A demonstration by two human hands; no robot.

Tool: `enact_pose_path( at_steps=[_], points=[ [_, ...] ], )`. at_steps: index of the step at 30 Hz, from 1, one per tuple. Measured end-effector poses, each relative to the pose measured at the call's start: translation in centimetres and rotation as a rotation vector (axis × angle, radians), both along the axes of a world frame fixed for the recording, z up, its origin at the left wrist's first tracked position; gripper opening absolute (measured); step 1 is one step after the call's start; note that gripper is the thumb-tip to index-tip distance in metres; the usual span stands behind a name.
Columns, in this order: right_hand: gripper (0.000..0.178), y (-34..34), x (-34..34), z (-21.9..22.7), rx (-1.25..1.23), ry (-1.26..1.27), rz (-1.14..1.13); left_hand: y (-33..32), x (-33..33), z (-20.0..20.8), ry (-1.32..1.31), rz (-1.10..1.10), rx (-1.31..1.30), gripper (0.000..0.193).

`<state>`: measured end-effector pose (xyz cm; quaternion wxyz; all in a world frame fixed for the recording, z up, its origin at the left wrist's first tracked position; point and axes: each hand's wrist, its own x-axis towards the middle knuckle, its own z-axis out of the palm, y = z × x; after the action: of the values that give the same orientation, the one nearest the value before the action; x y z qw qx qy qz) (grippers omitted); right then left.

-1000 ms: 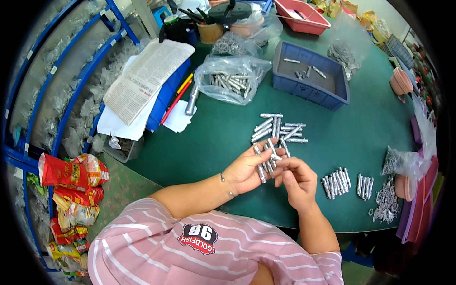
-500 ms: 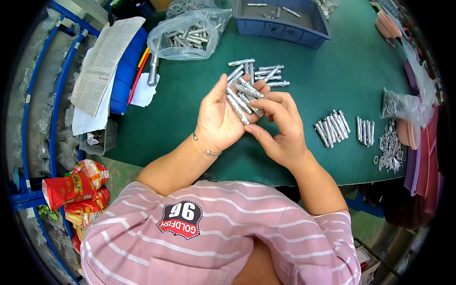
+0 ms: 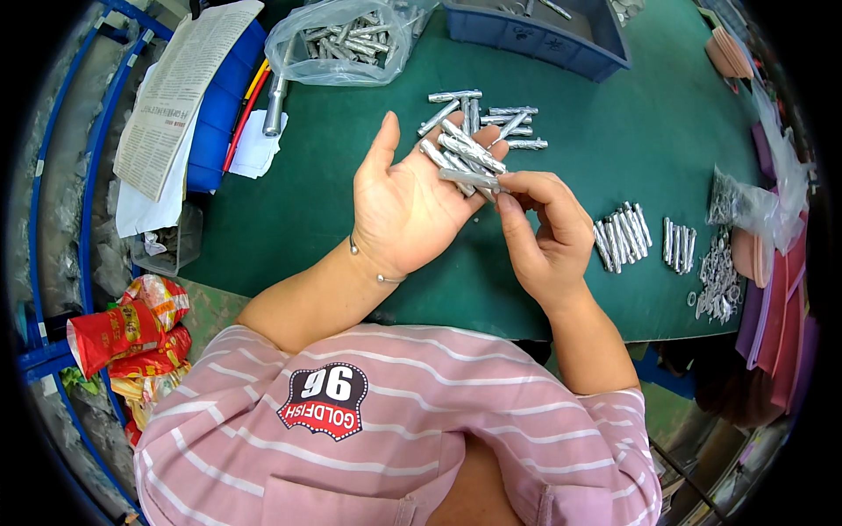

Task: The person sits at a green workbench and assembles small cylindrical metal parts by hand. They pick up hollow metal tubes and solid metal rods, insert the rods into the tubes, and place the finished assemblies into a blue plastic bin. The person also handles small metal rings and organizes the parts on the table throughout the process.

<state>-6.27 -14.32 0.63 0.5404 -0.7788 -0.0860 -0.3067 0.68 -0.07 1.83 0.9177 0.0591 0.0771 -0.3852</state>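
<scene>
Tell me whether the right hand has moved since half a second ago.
Yes: judged against the larger row of silver rods lying to its right, the right hand has shifted rightward, closer to that row.

Rods (image 3: 454,95) lie on the table (image 3: 667,123) beyond the left hand (image 3: 405,209); behind them, a bag (image 3: 338,72) sits left, a bin (image 3: 537,39) right

Green table (image 3: 667,114), blue-framed shelf (image 3: 46,359) (at left), mottled greenish floor (image 3: 215,307)
</scene>
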Motion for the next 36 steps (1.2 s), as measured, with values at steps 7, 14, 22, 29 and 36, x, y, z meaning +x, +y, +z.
enact_pose_path(
  at_steps=[7,14,22,29,36],
  points=[
    [0.020,-0.2,0.2,-0.4,0.102,0.071,0.050,0.0,-0.1,0.0,-0.020,0.009,-0.001,0.071],
    [0.031,0.2,-0.1,-0.4,0.256,0.114,0.086,0.1,-0.1,0.0,-0.024,0.012,-0.009,0.072],
    [0.029,0.1,-0.1,-0.4,0.213,0.142,0.043,0.2,0.0,0.1,-0.006,0.015,-0.008,0.071],
    [0.022,0.0,0.1,-0.2,0.108,0.153,-0.019,0.2,-0.1,0.0,-0.016,0.004,0.003,0.070],
    [0.022,-0.1,0.2,-0.4,0.123,0.168,-0.018,0.2,-0.2,0.2,-0.025,0.001,0.027,0.069]
  ],
)
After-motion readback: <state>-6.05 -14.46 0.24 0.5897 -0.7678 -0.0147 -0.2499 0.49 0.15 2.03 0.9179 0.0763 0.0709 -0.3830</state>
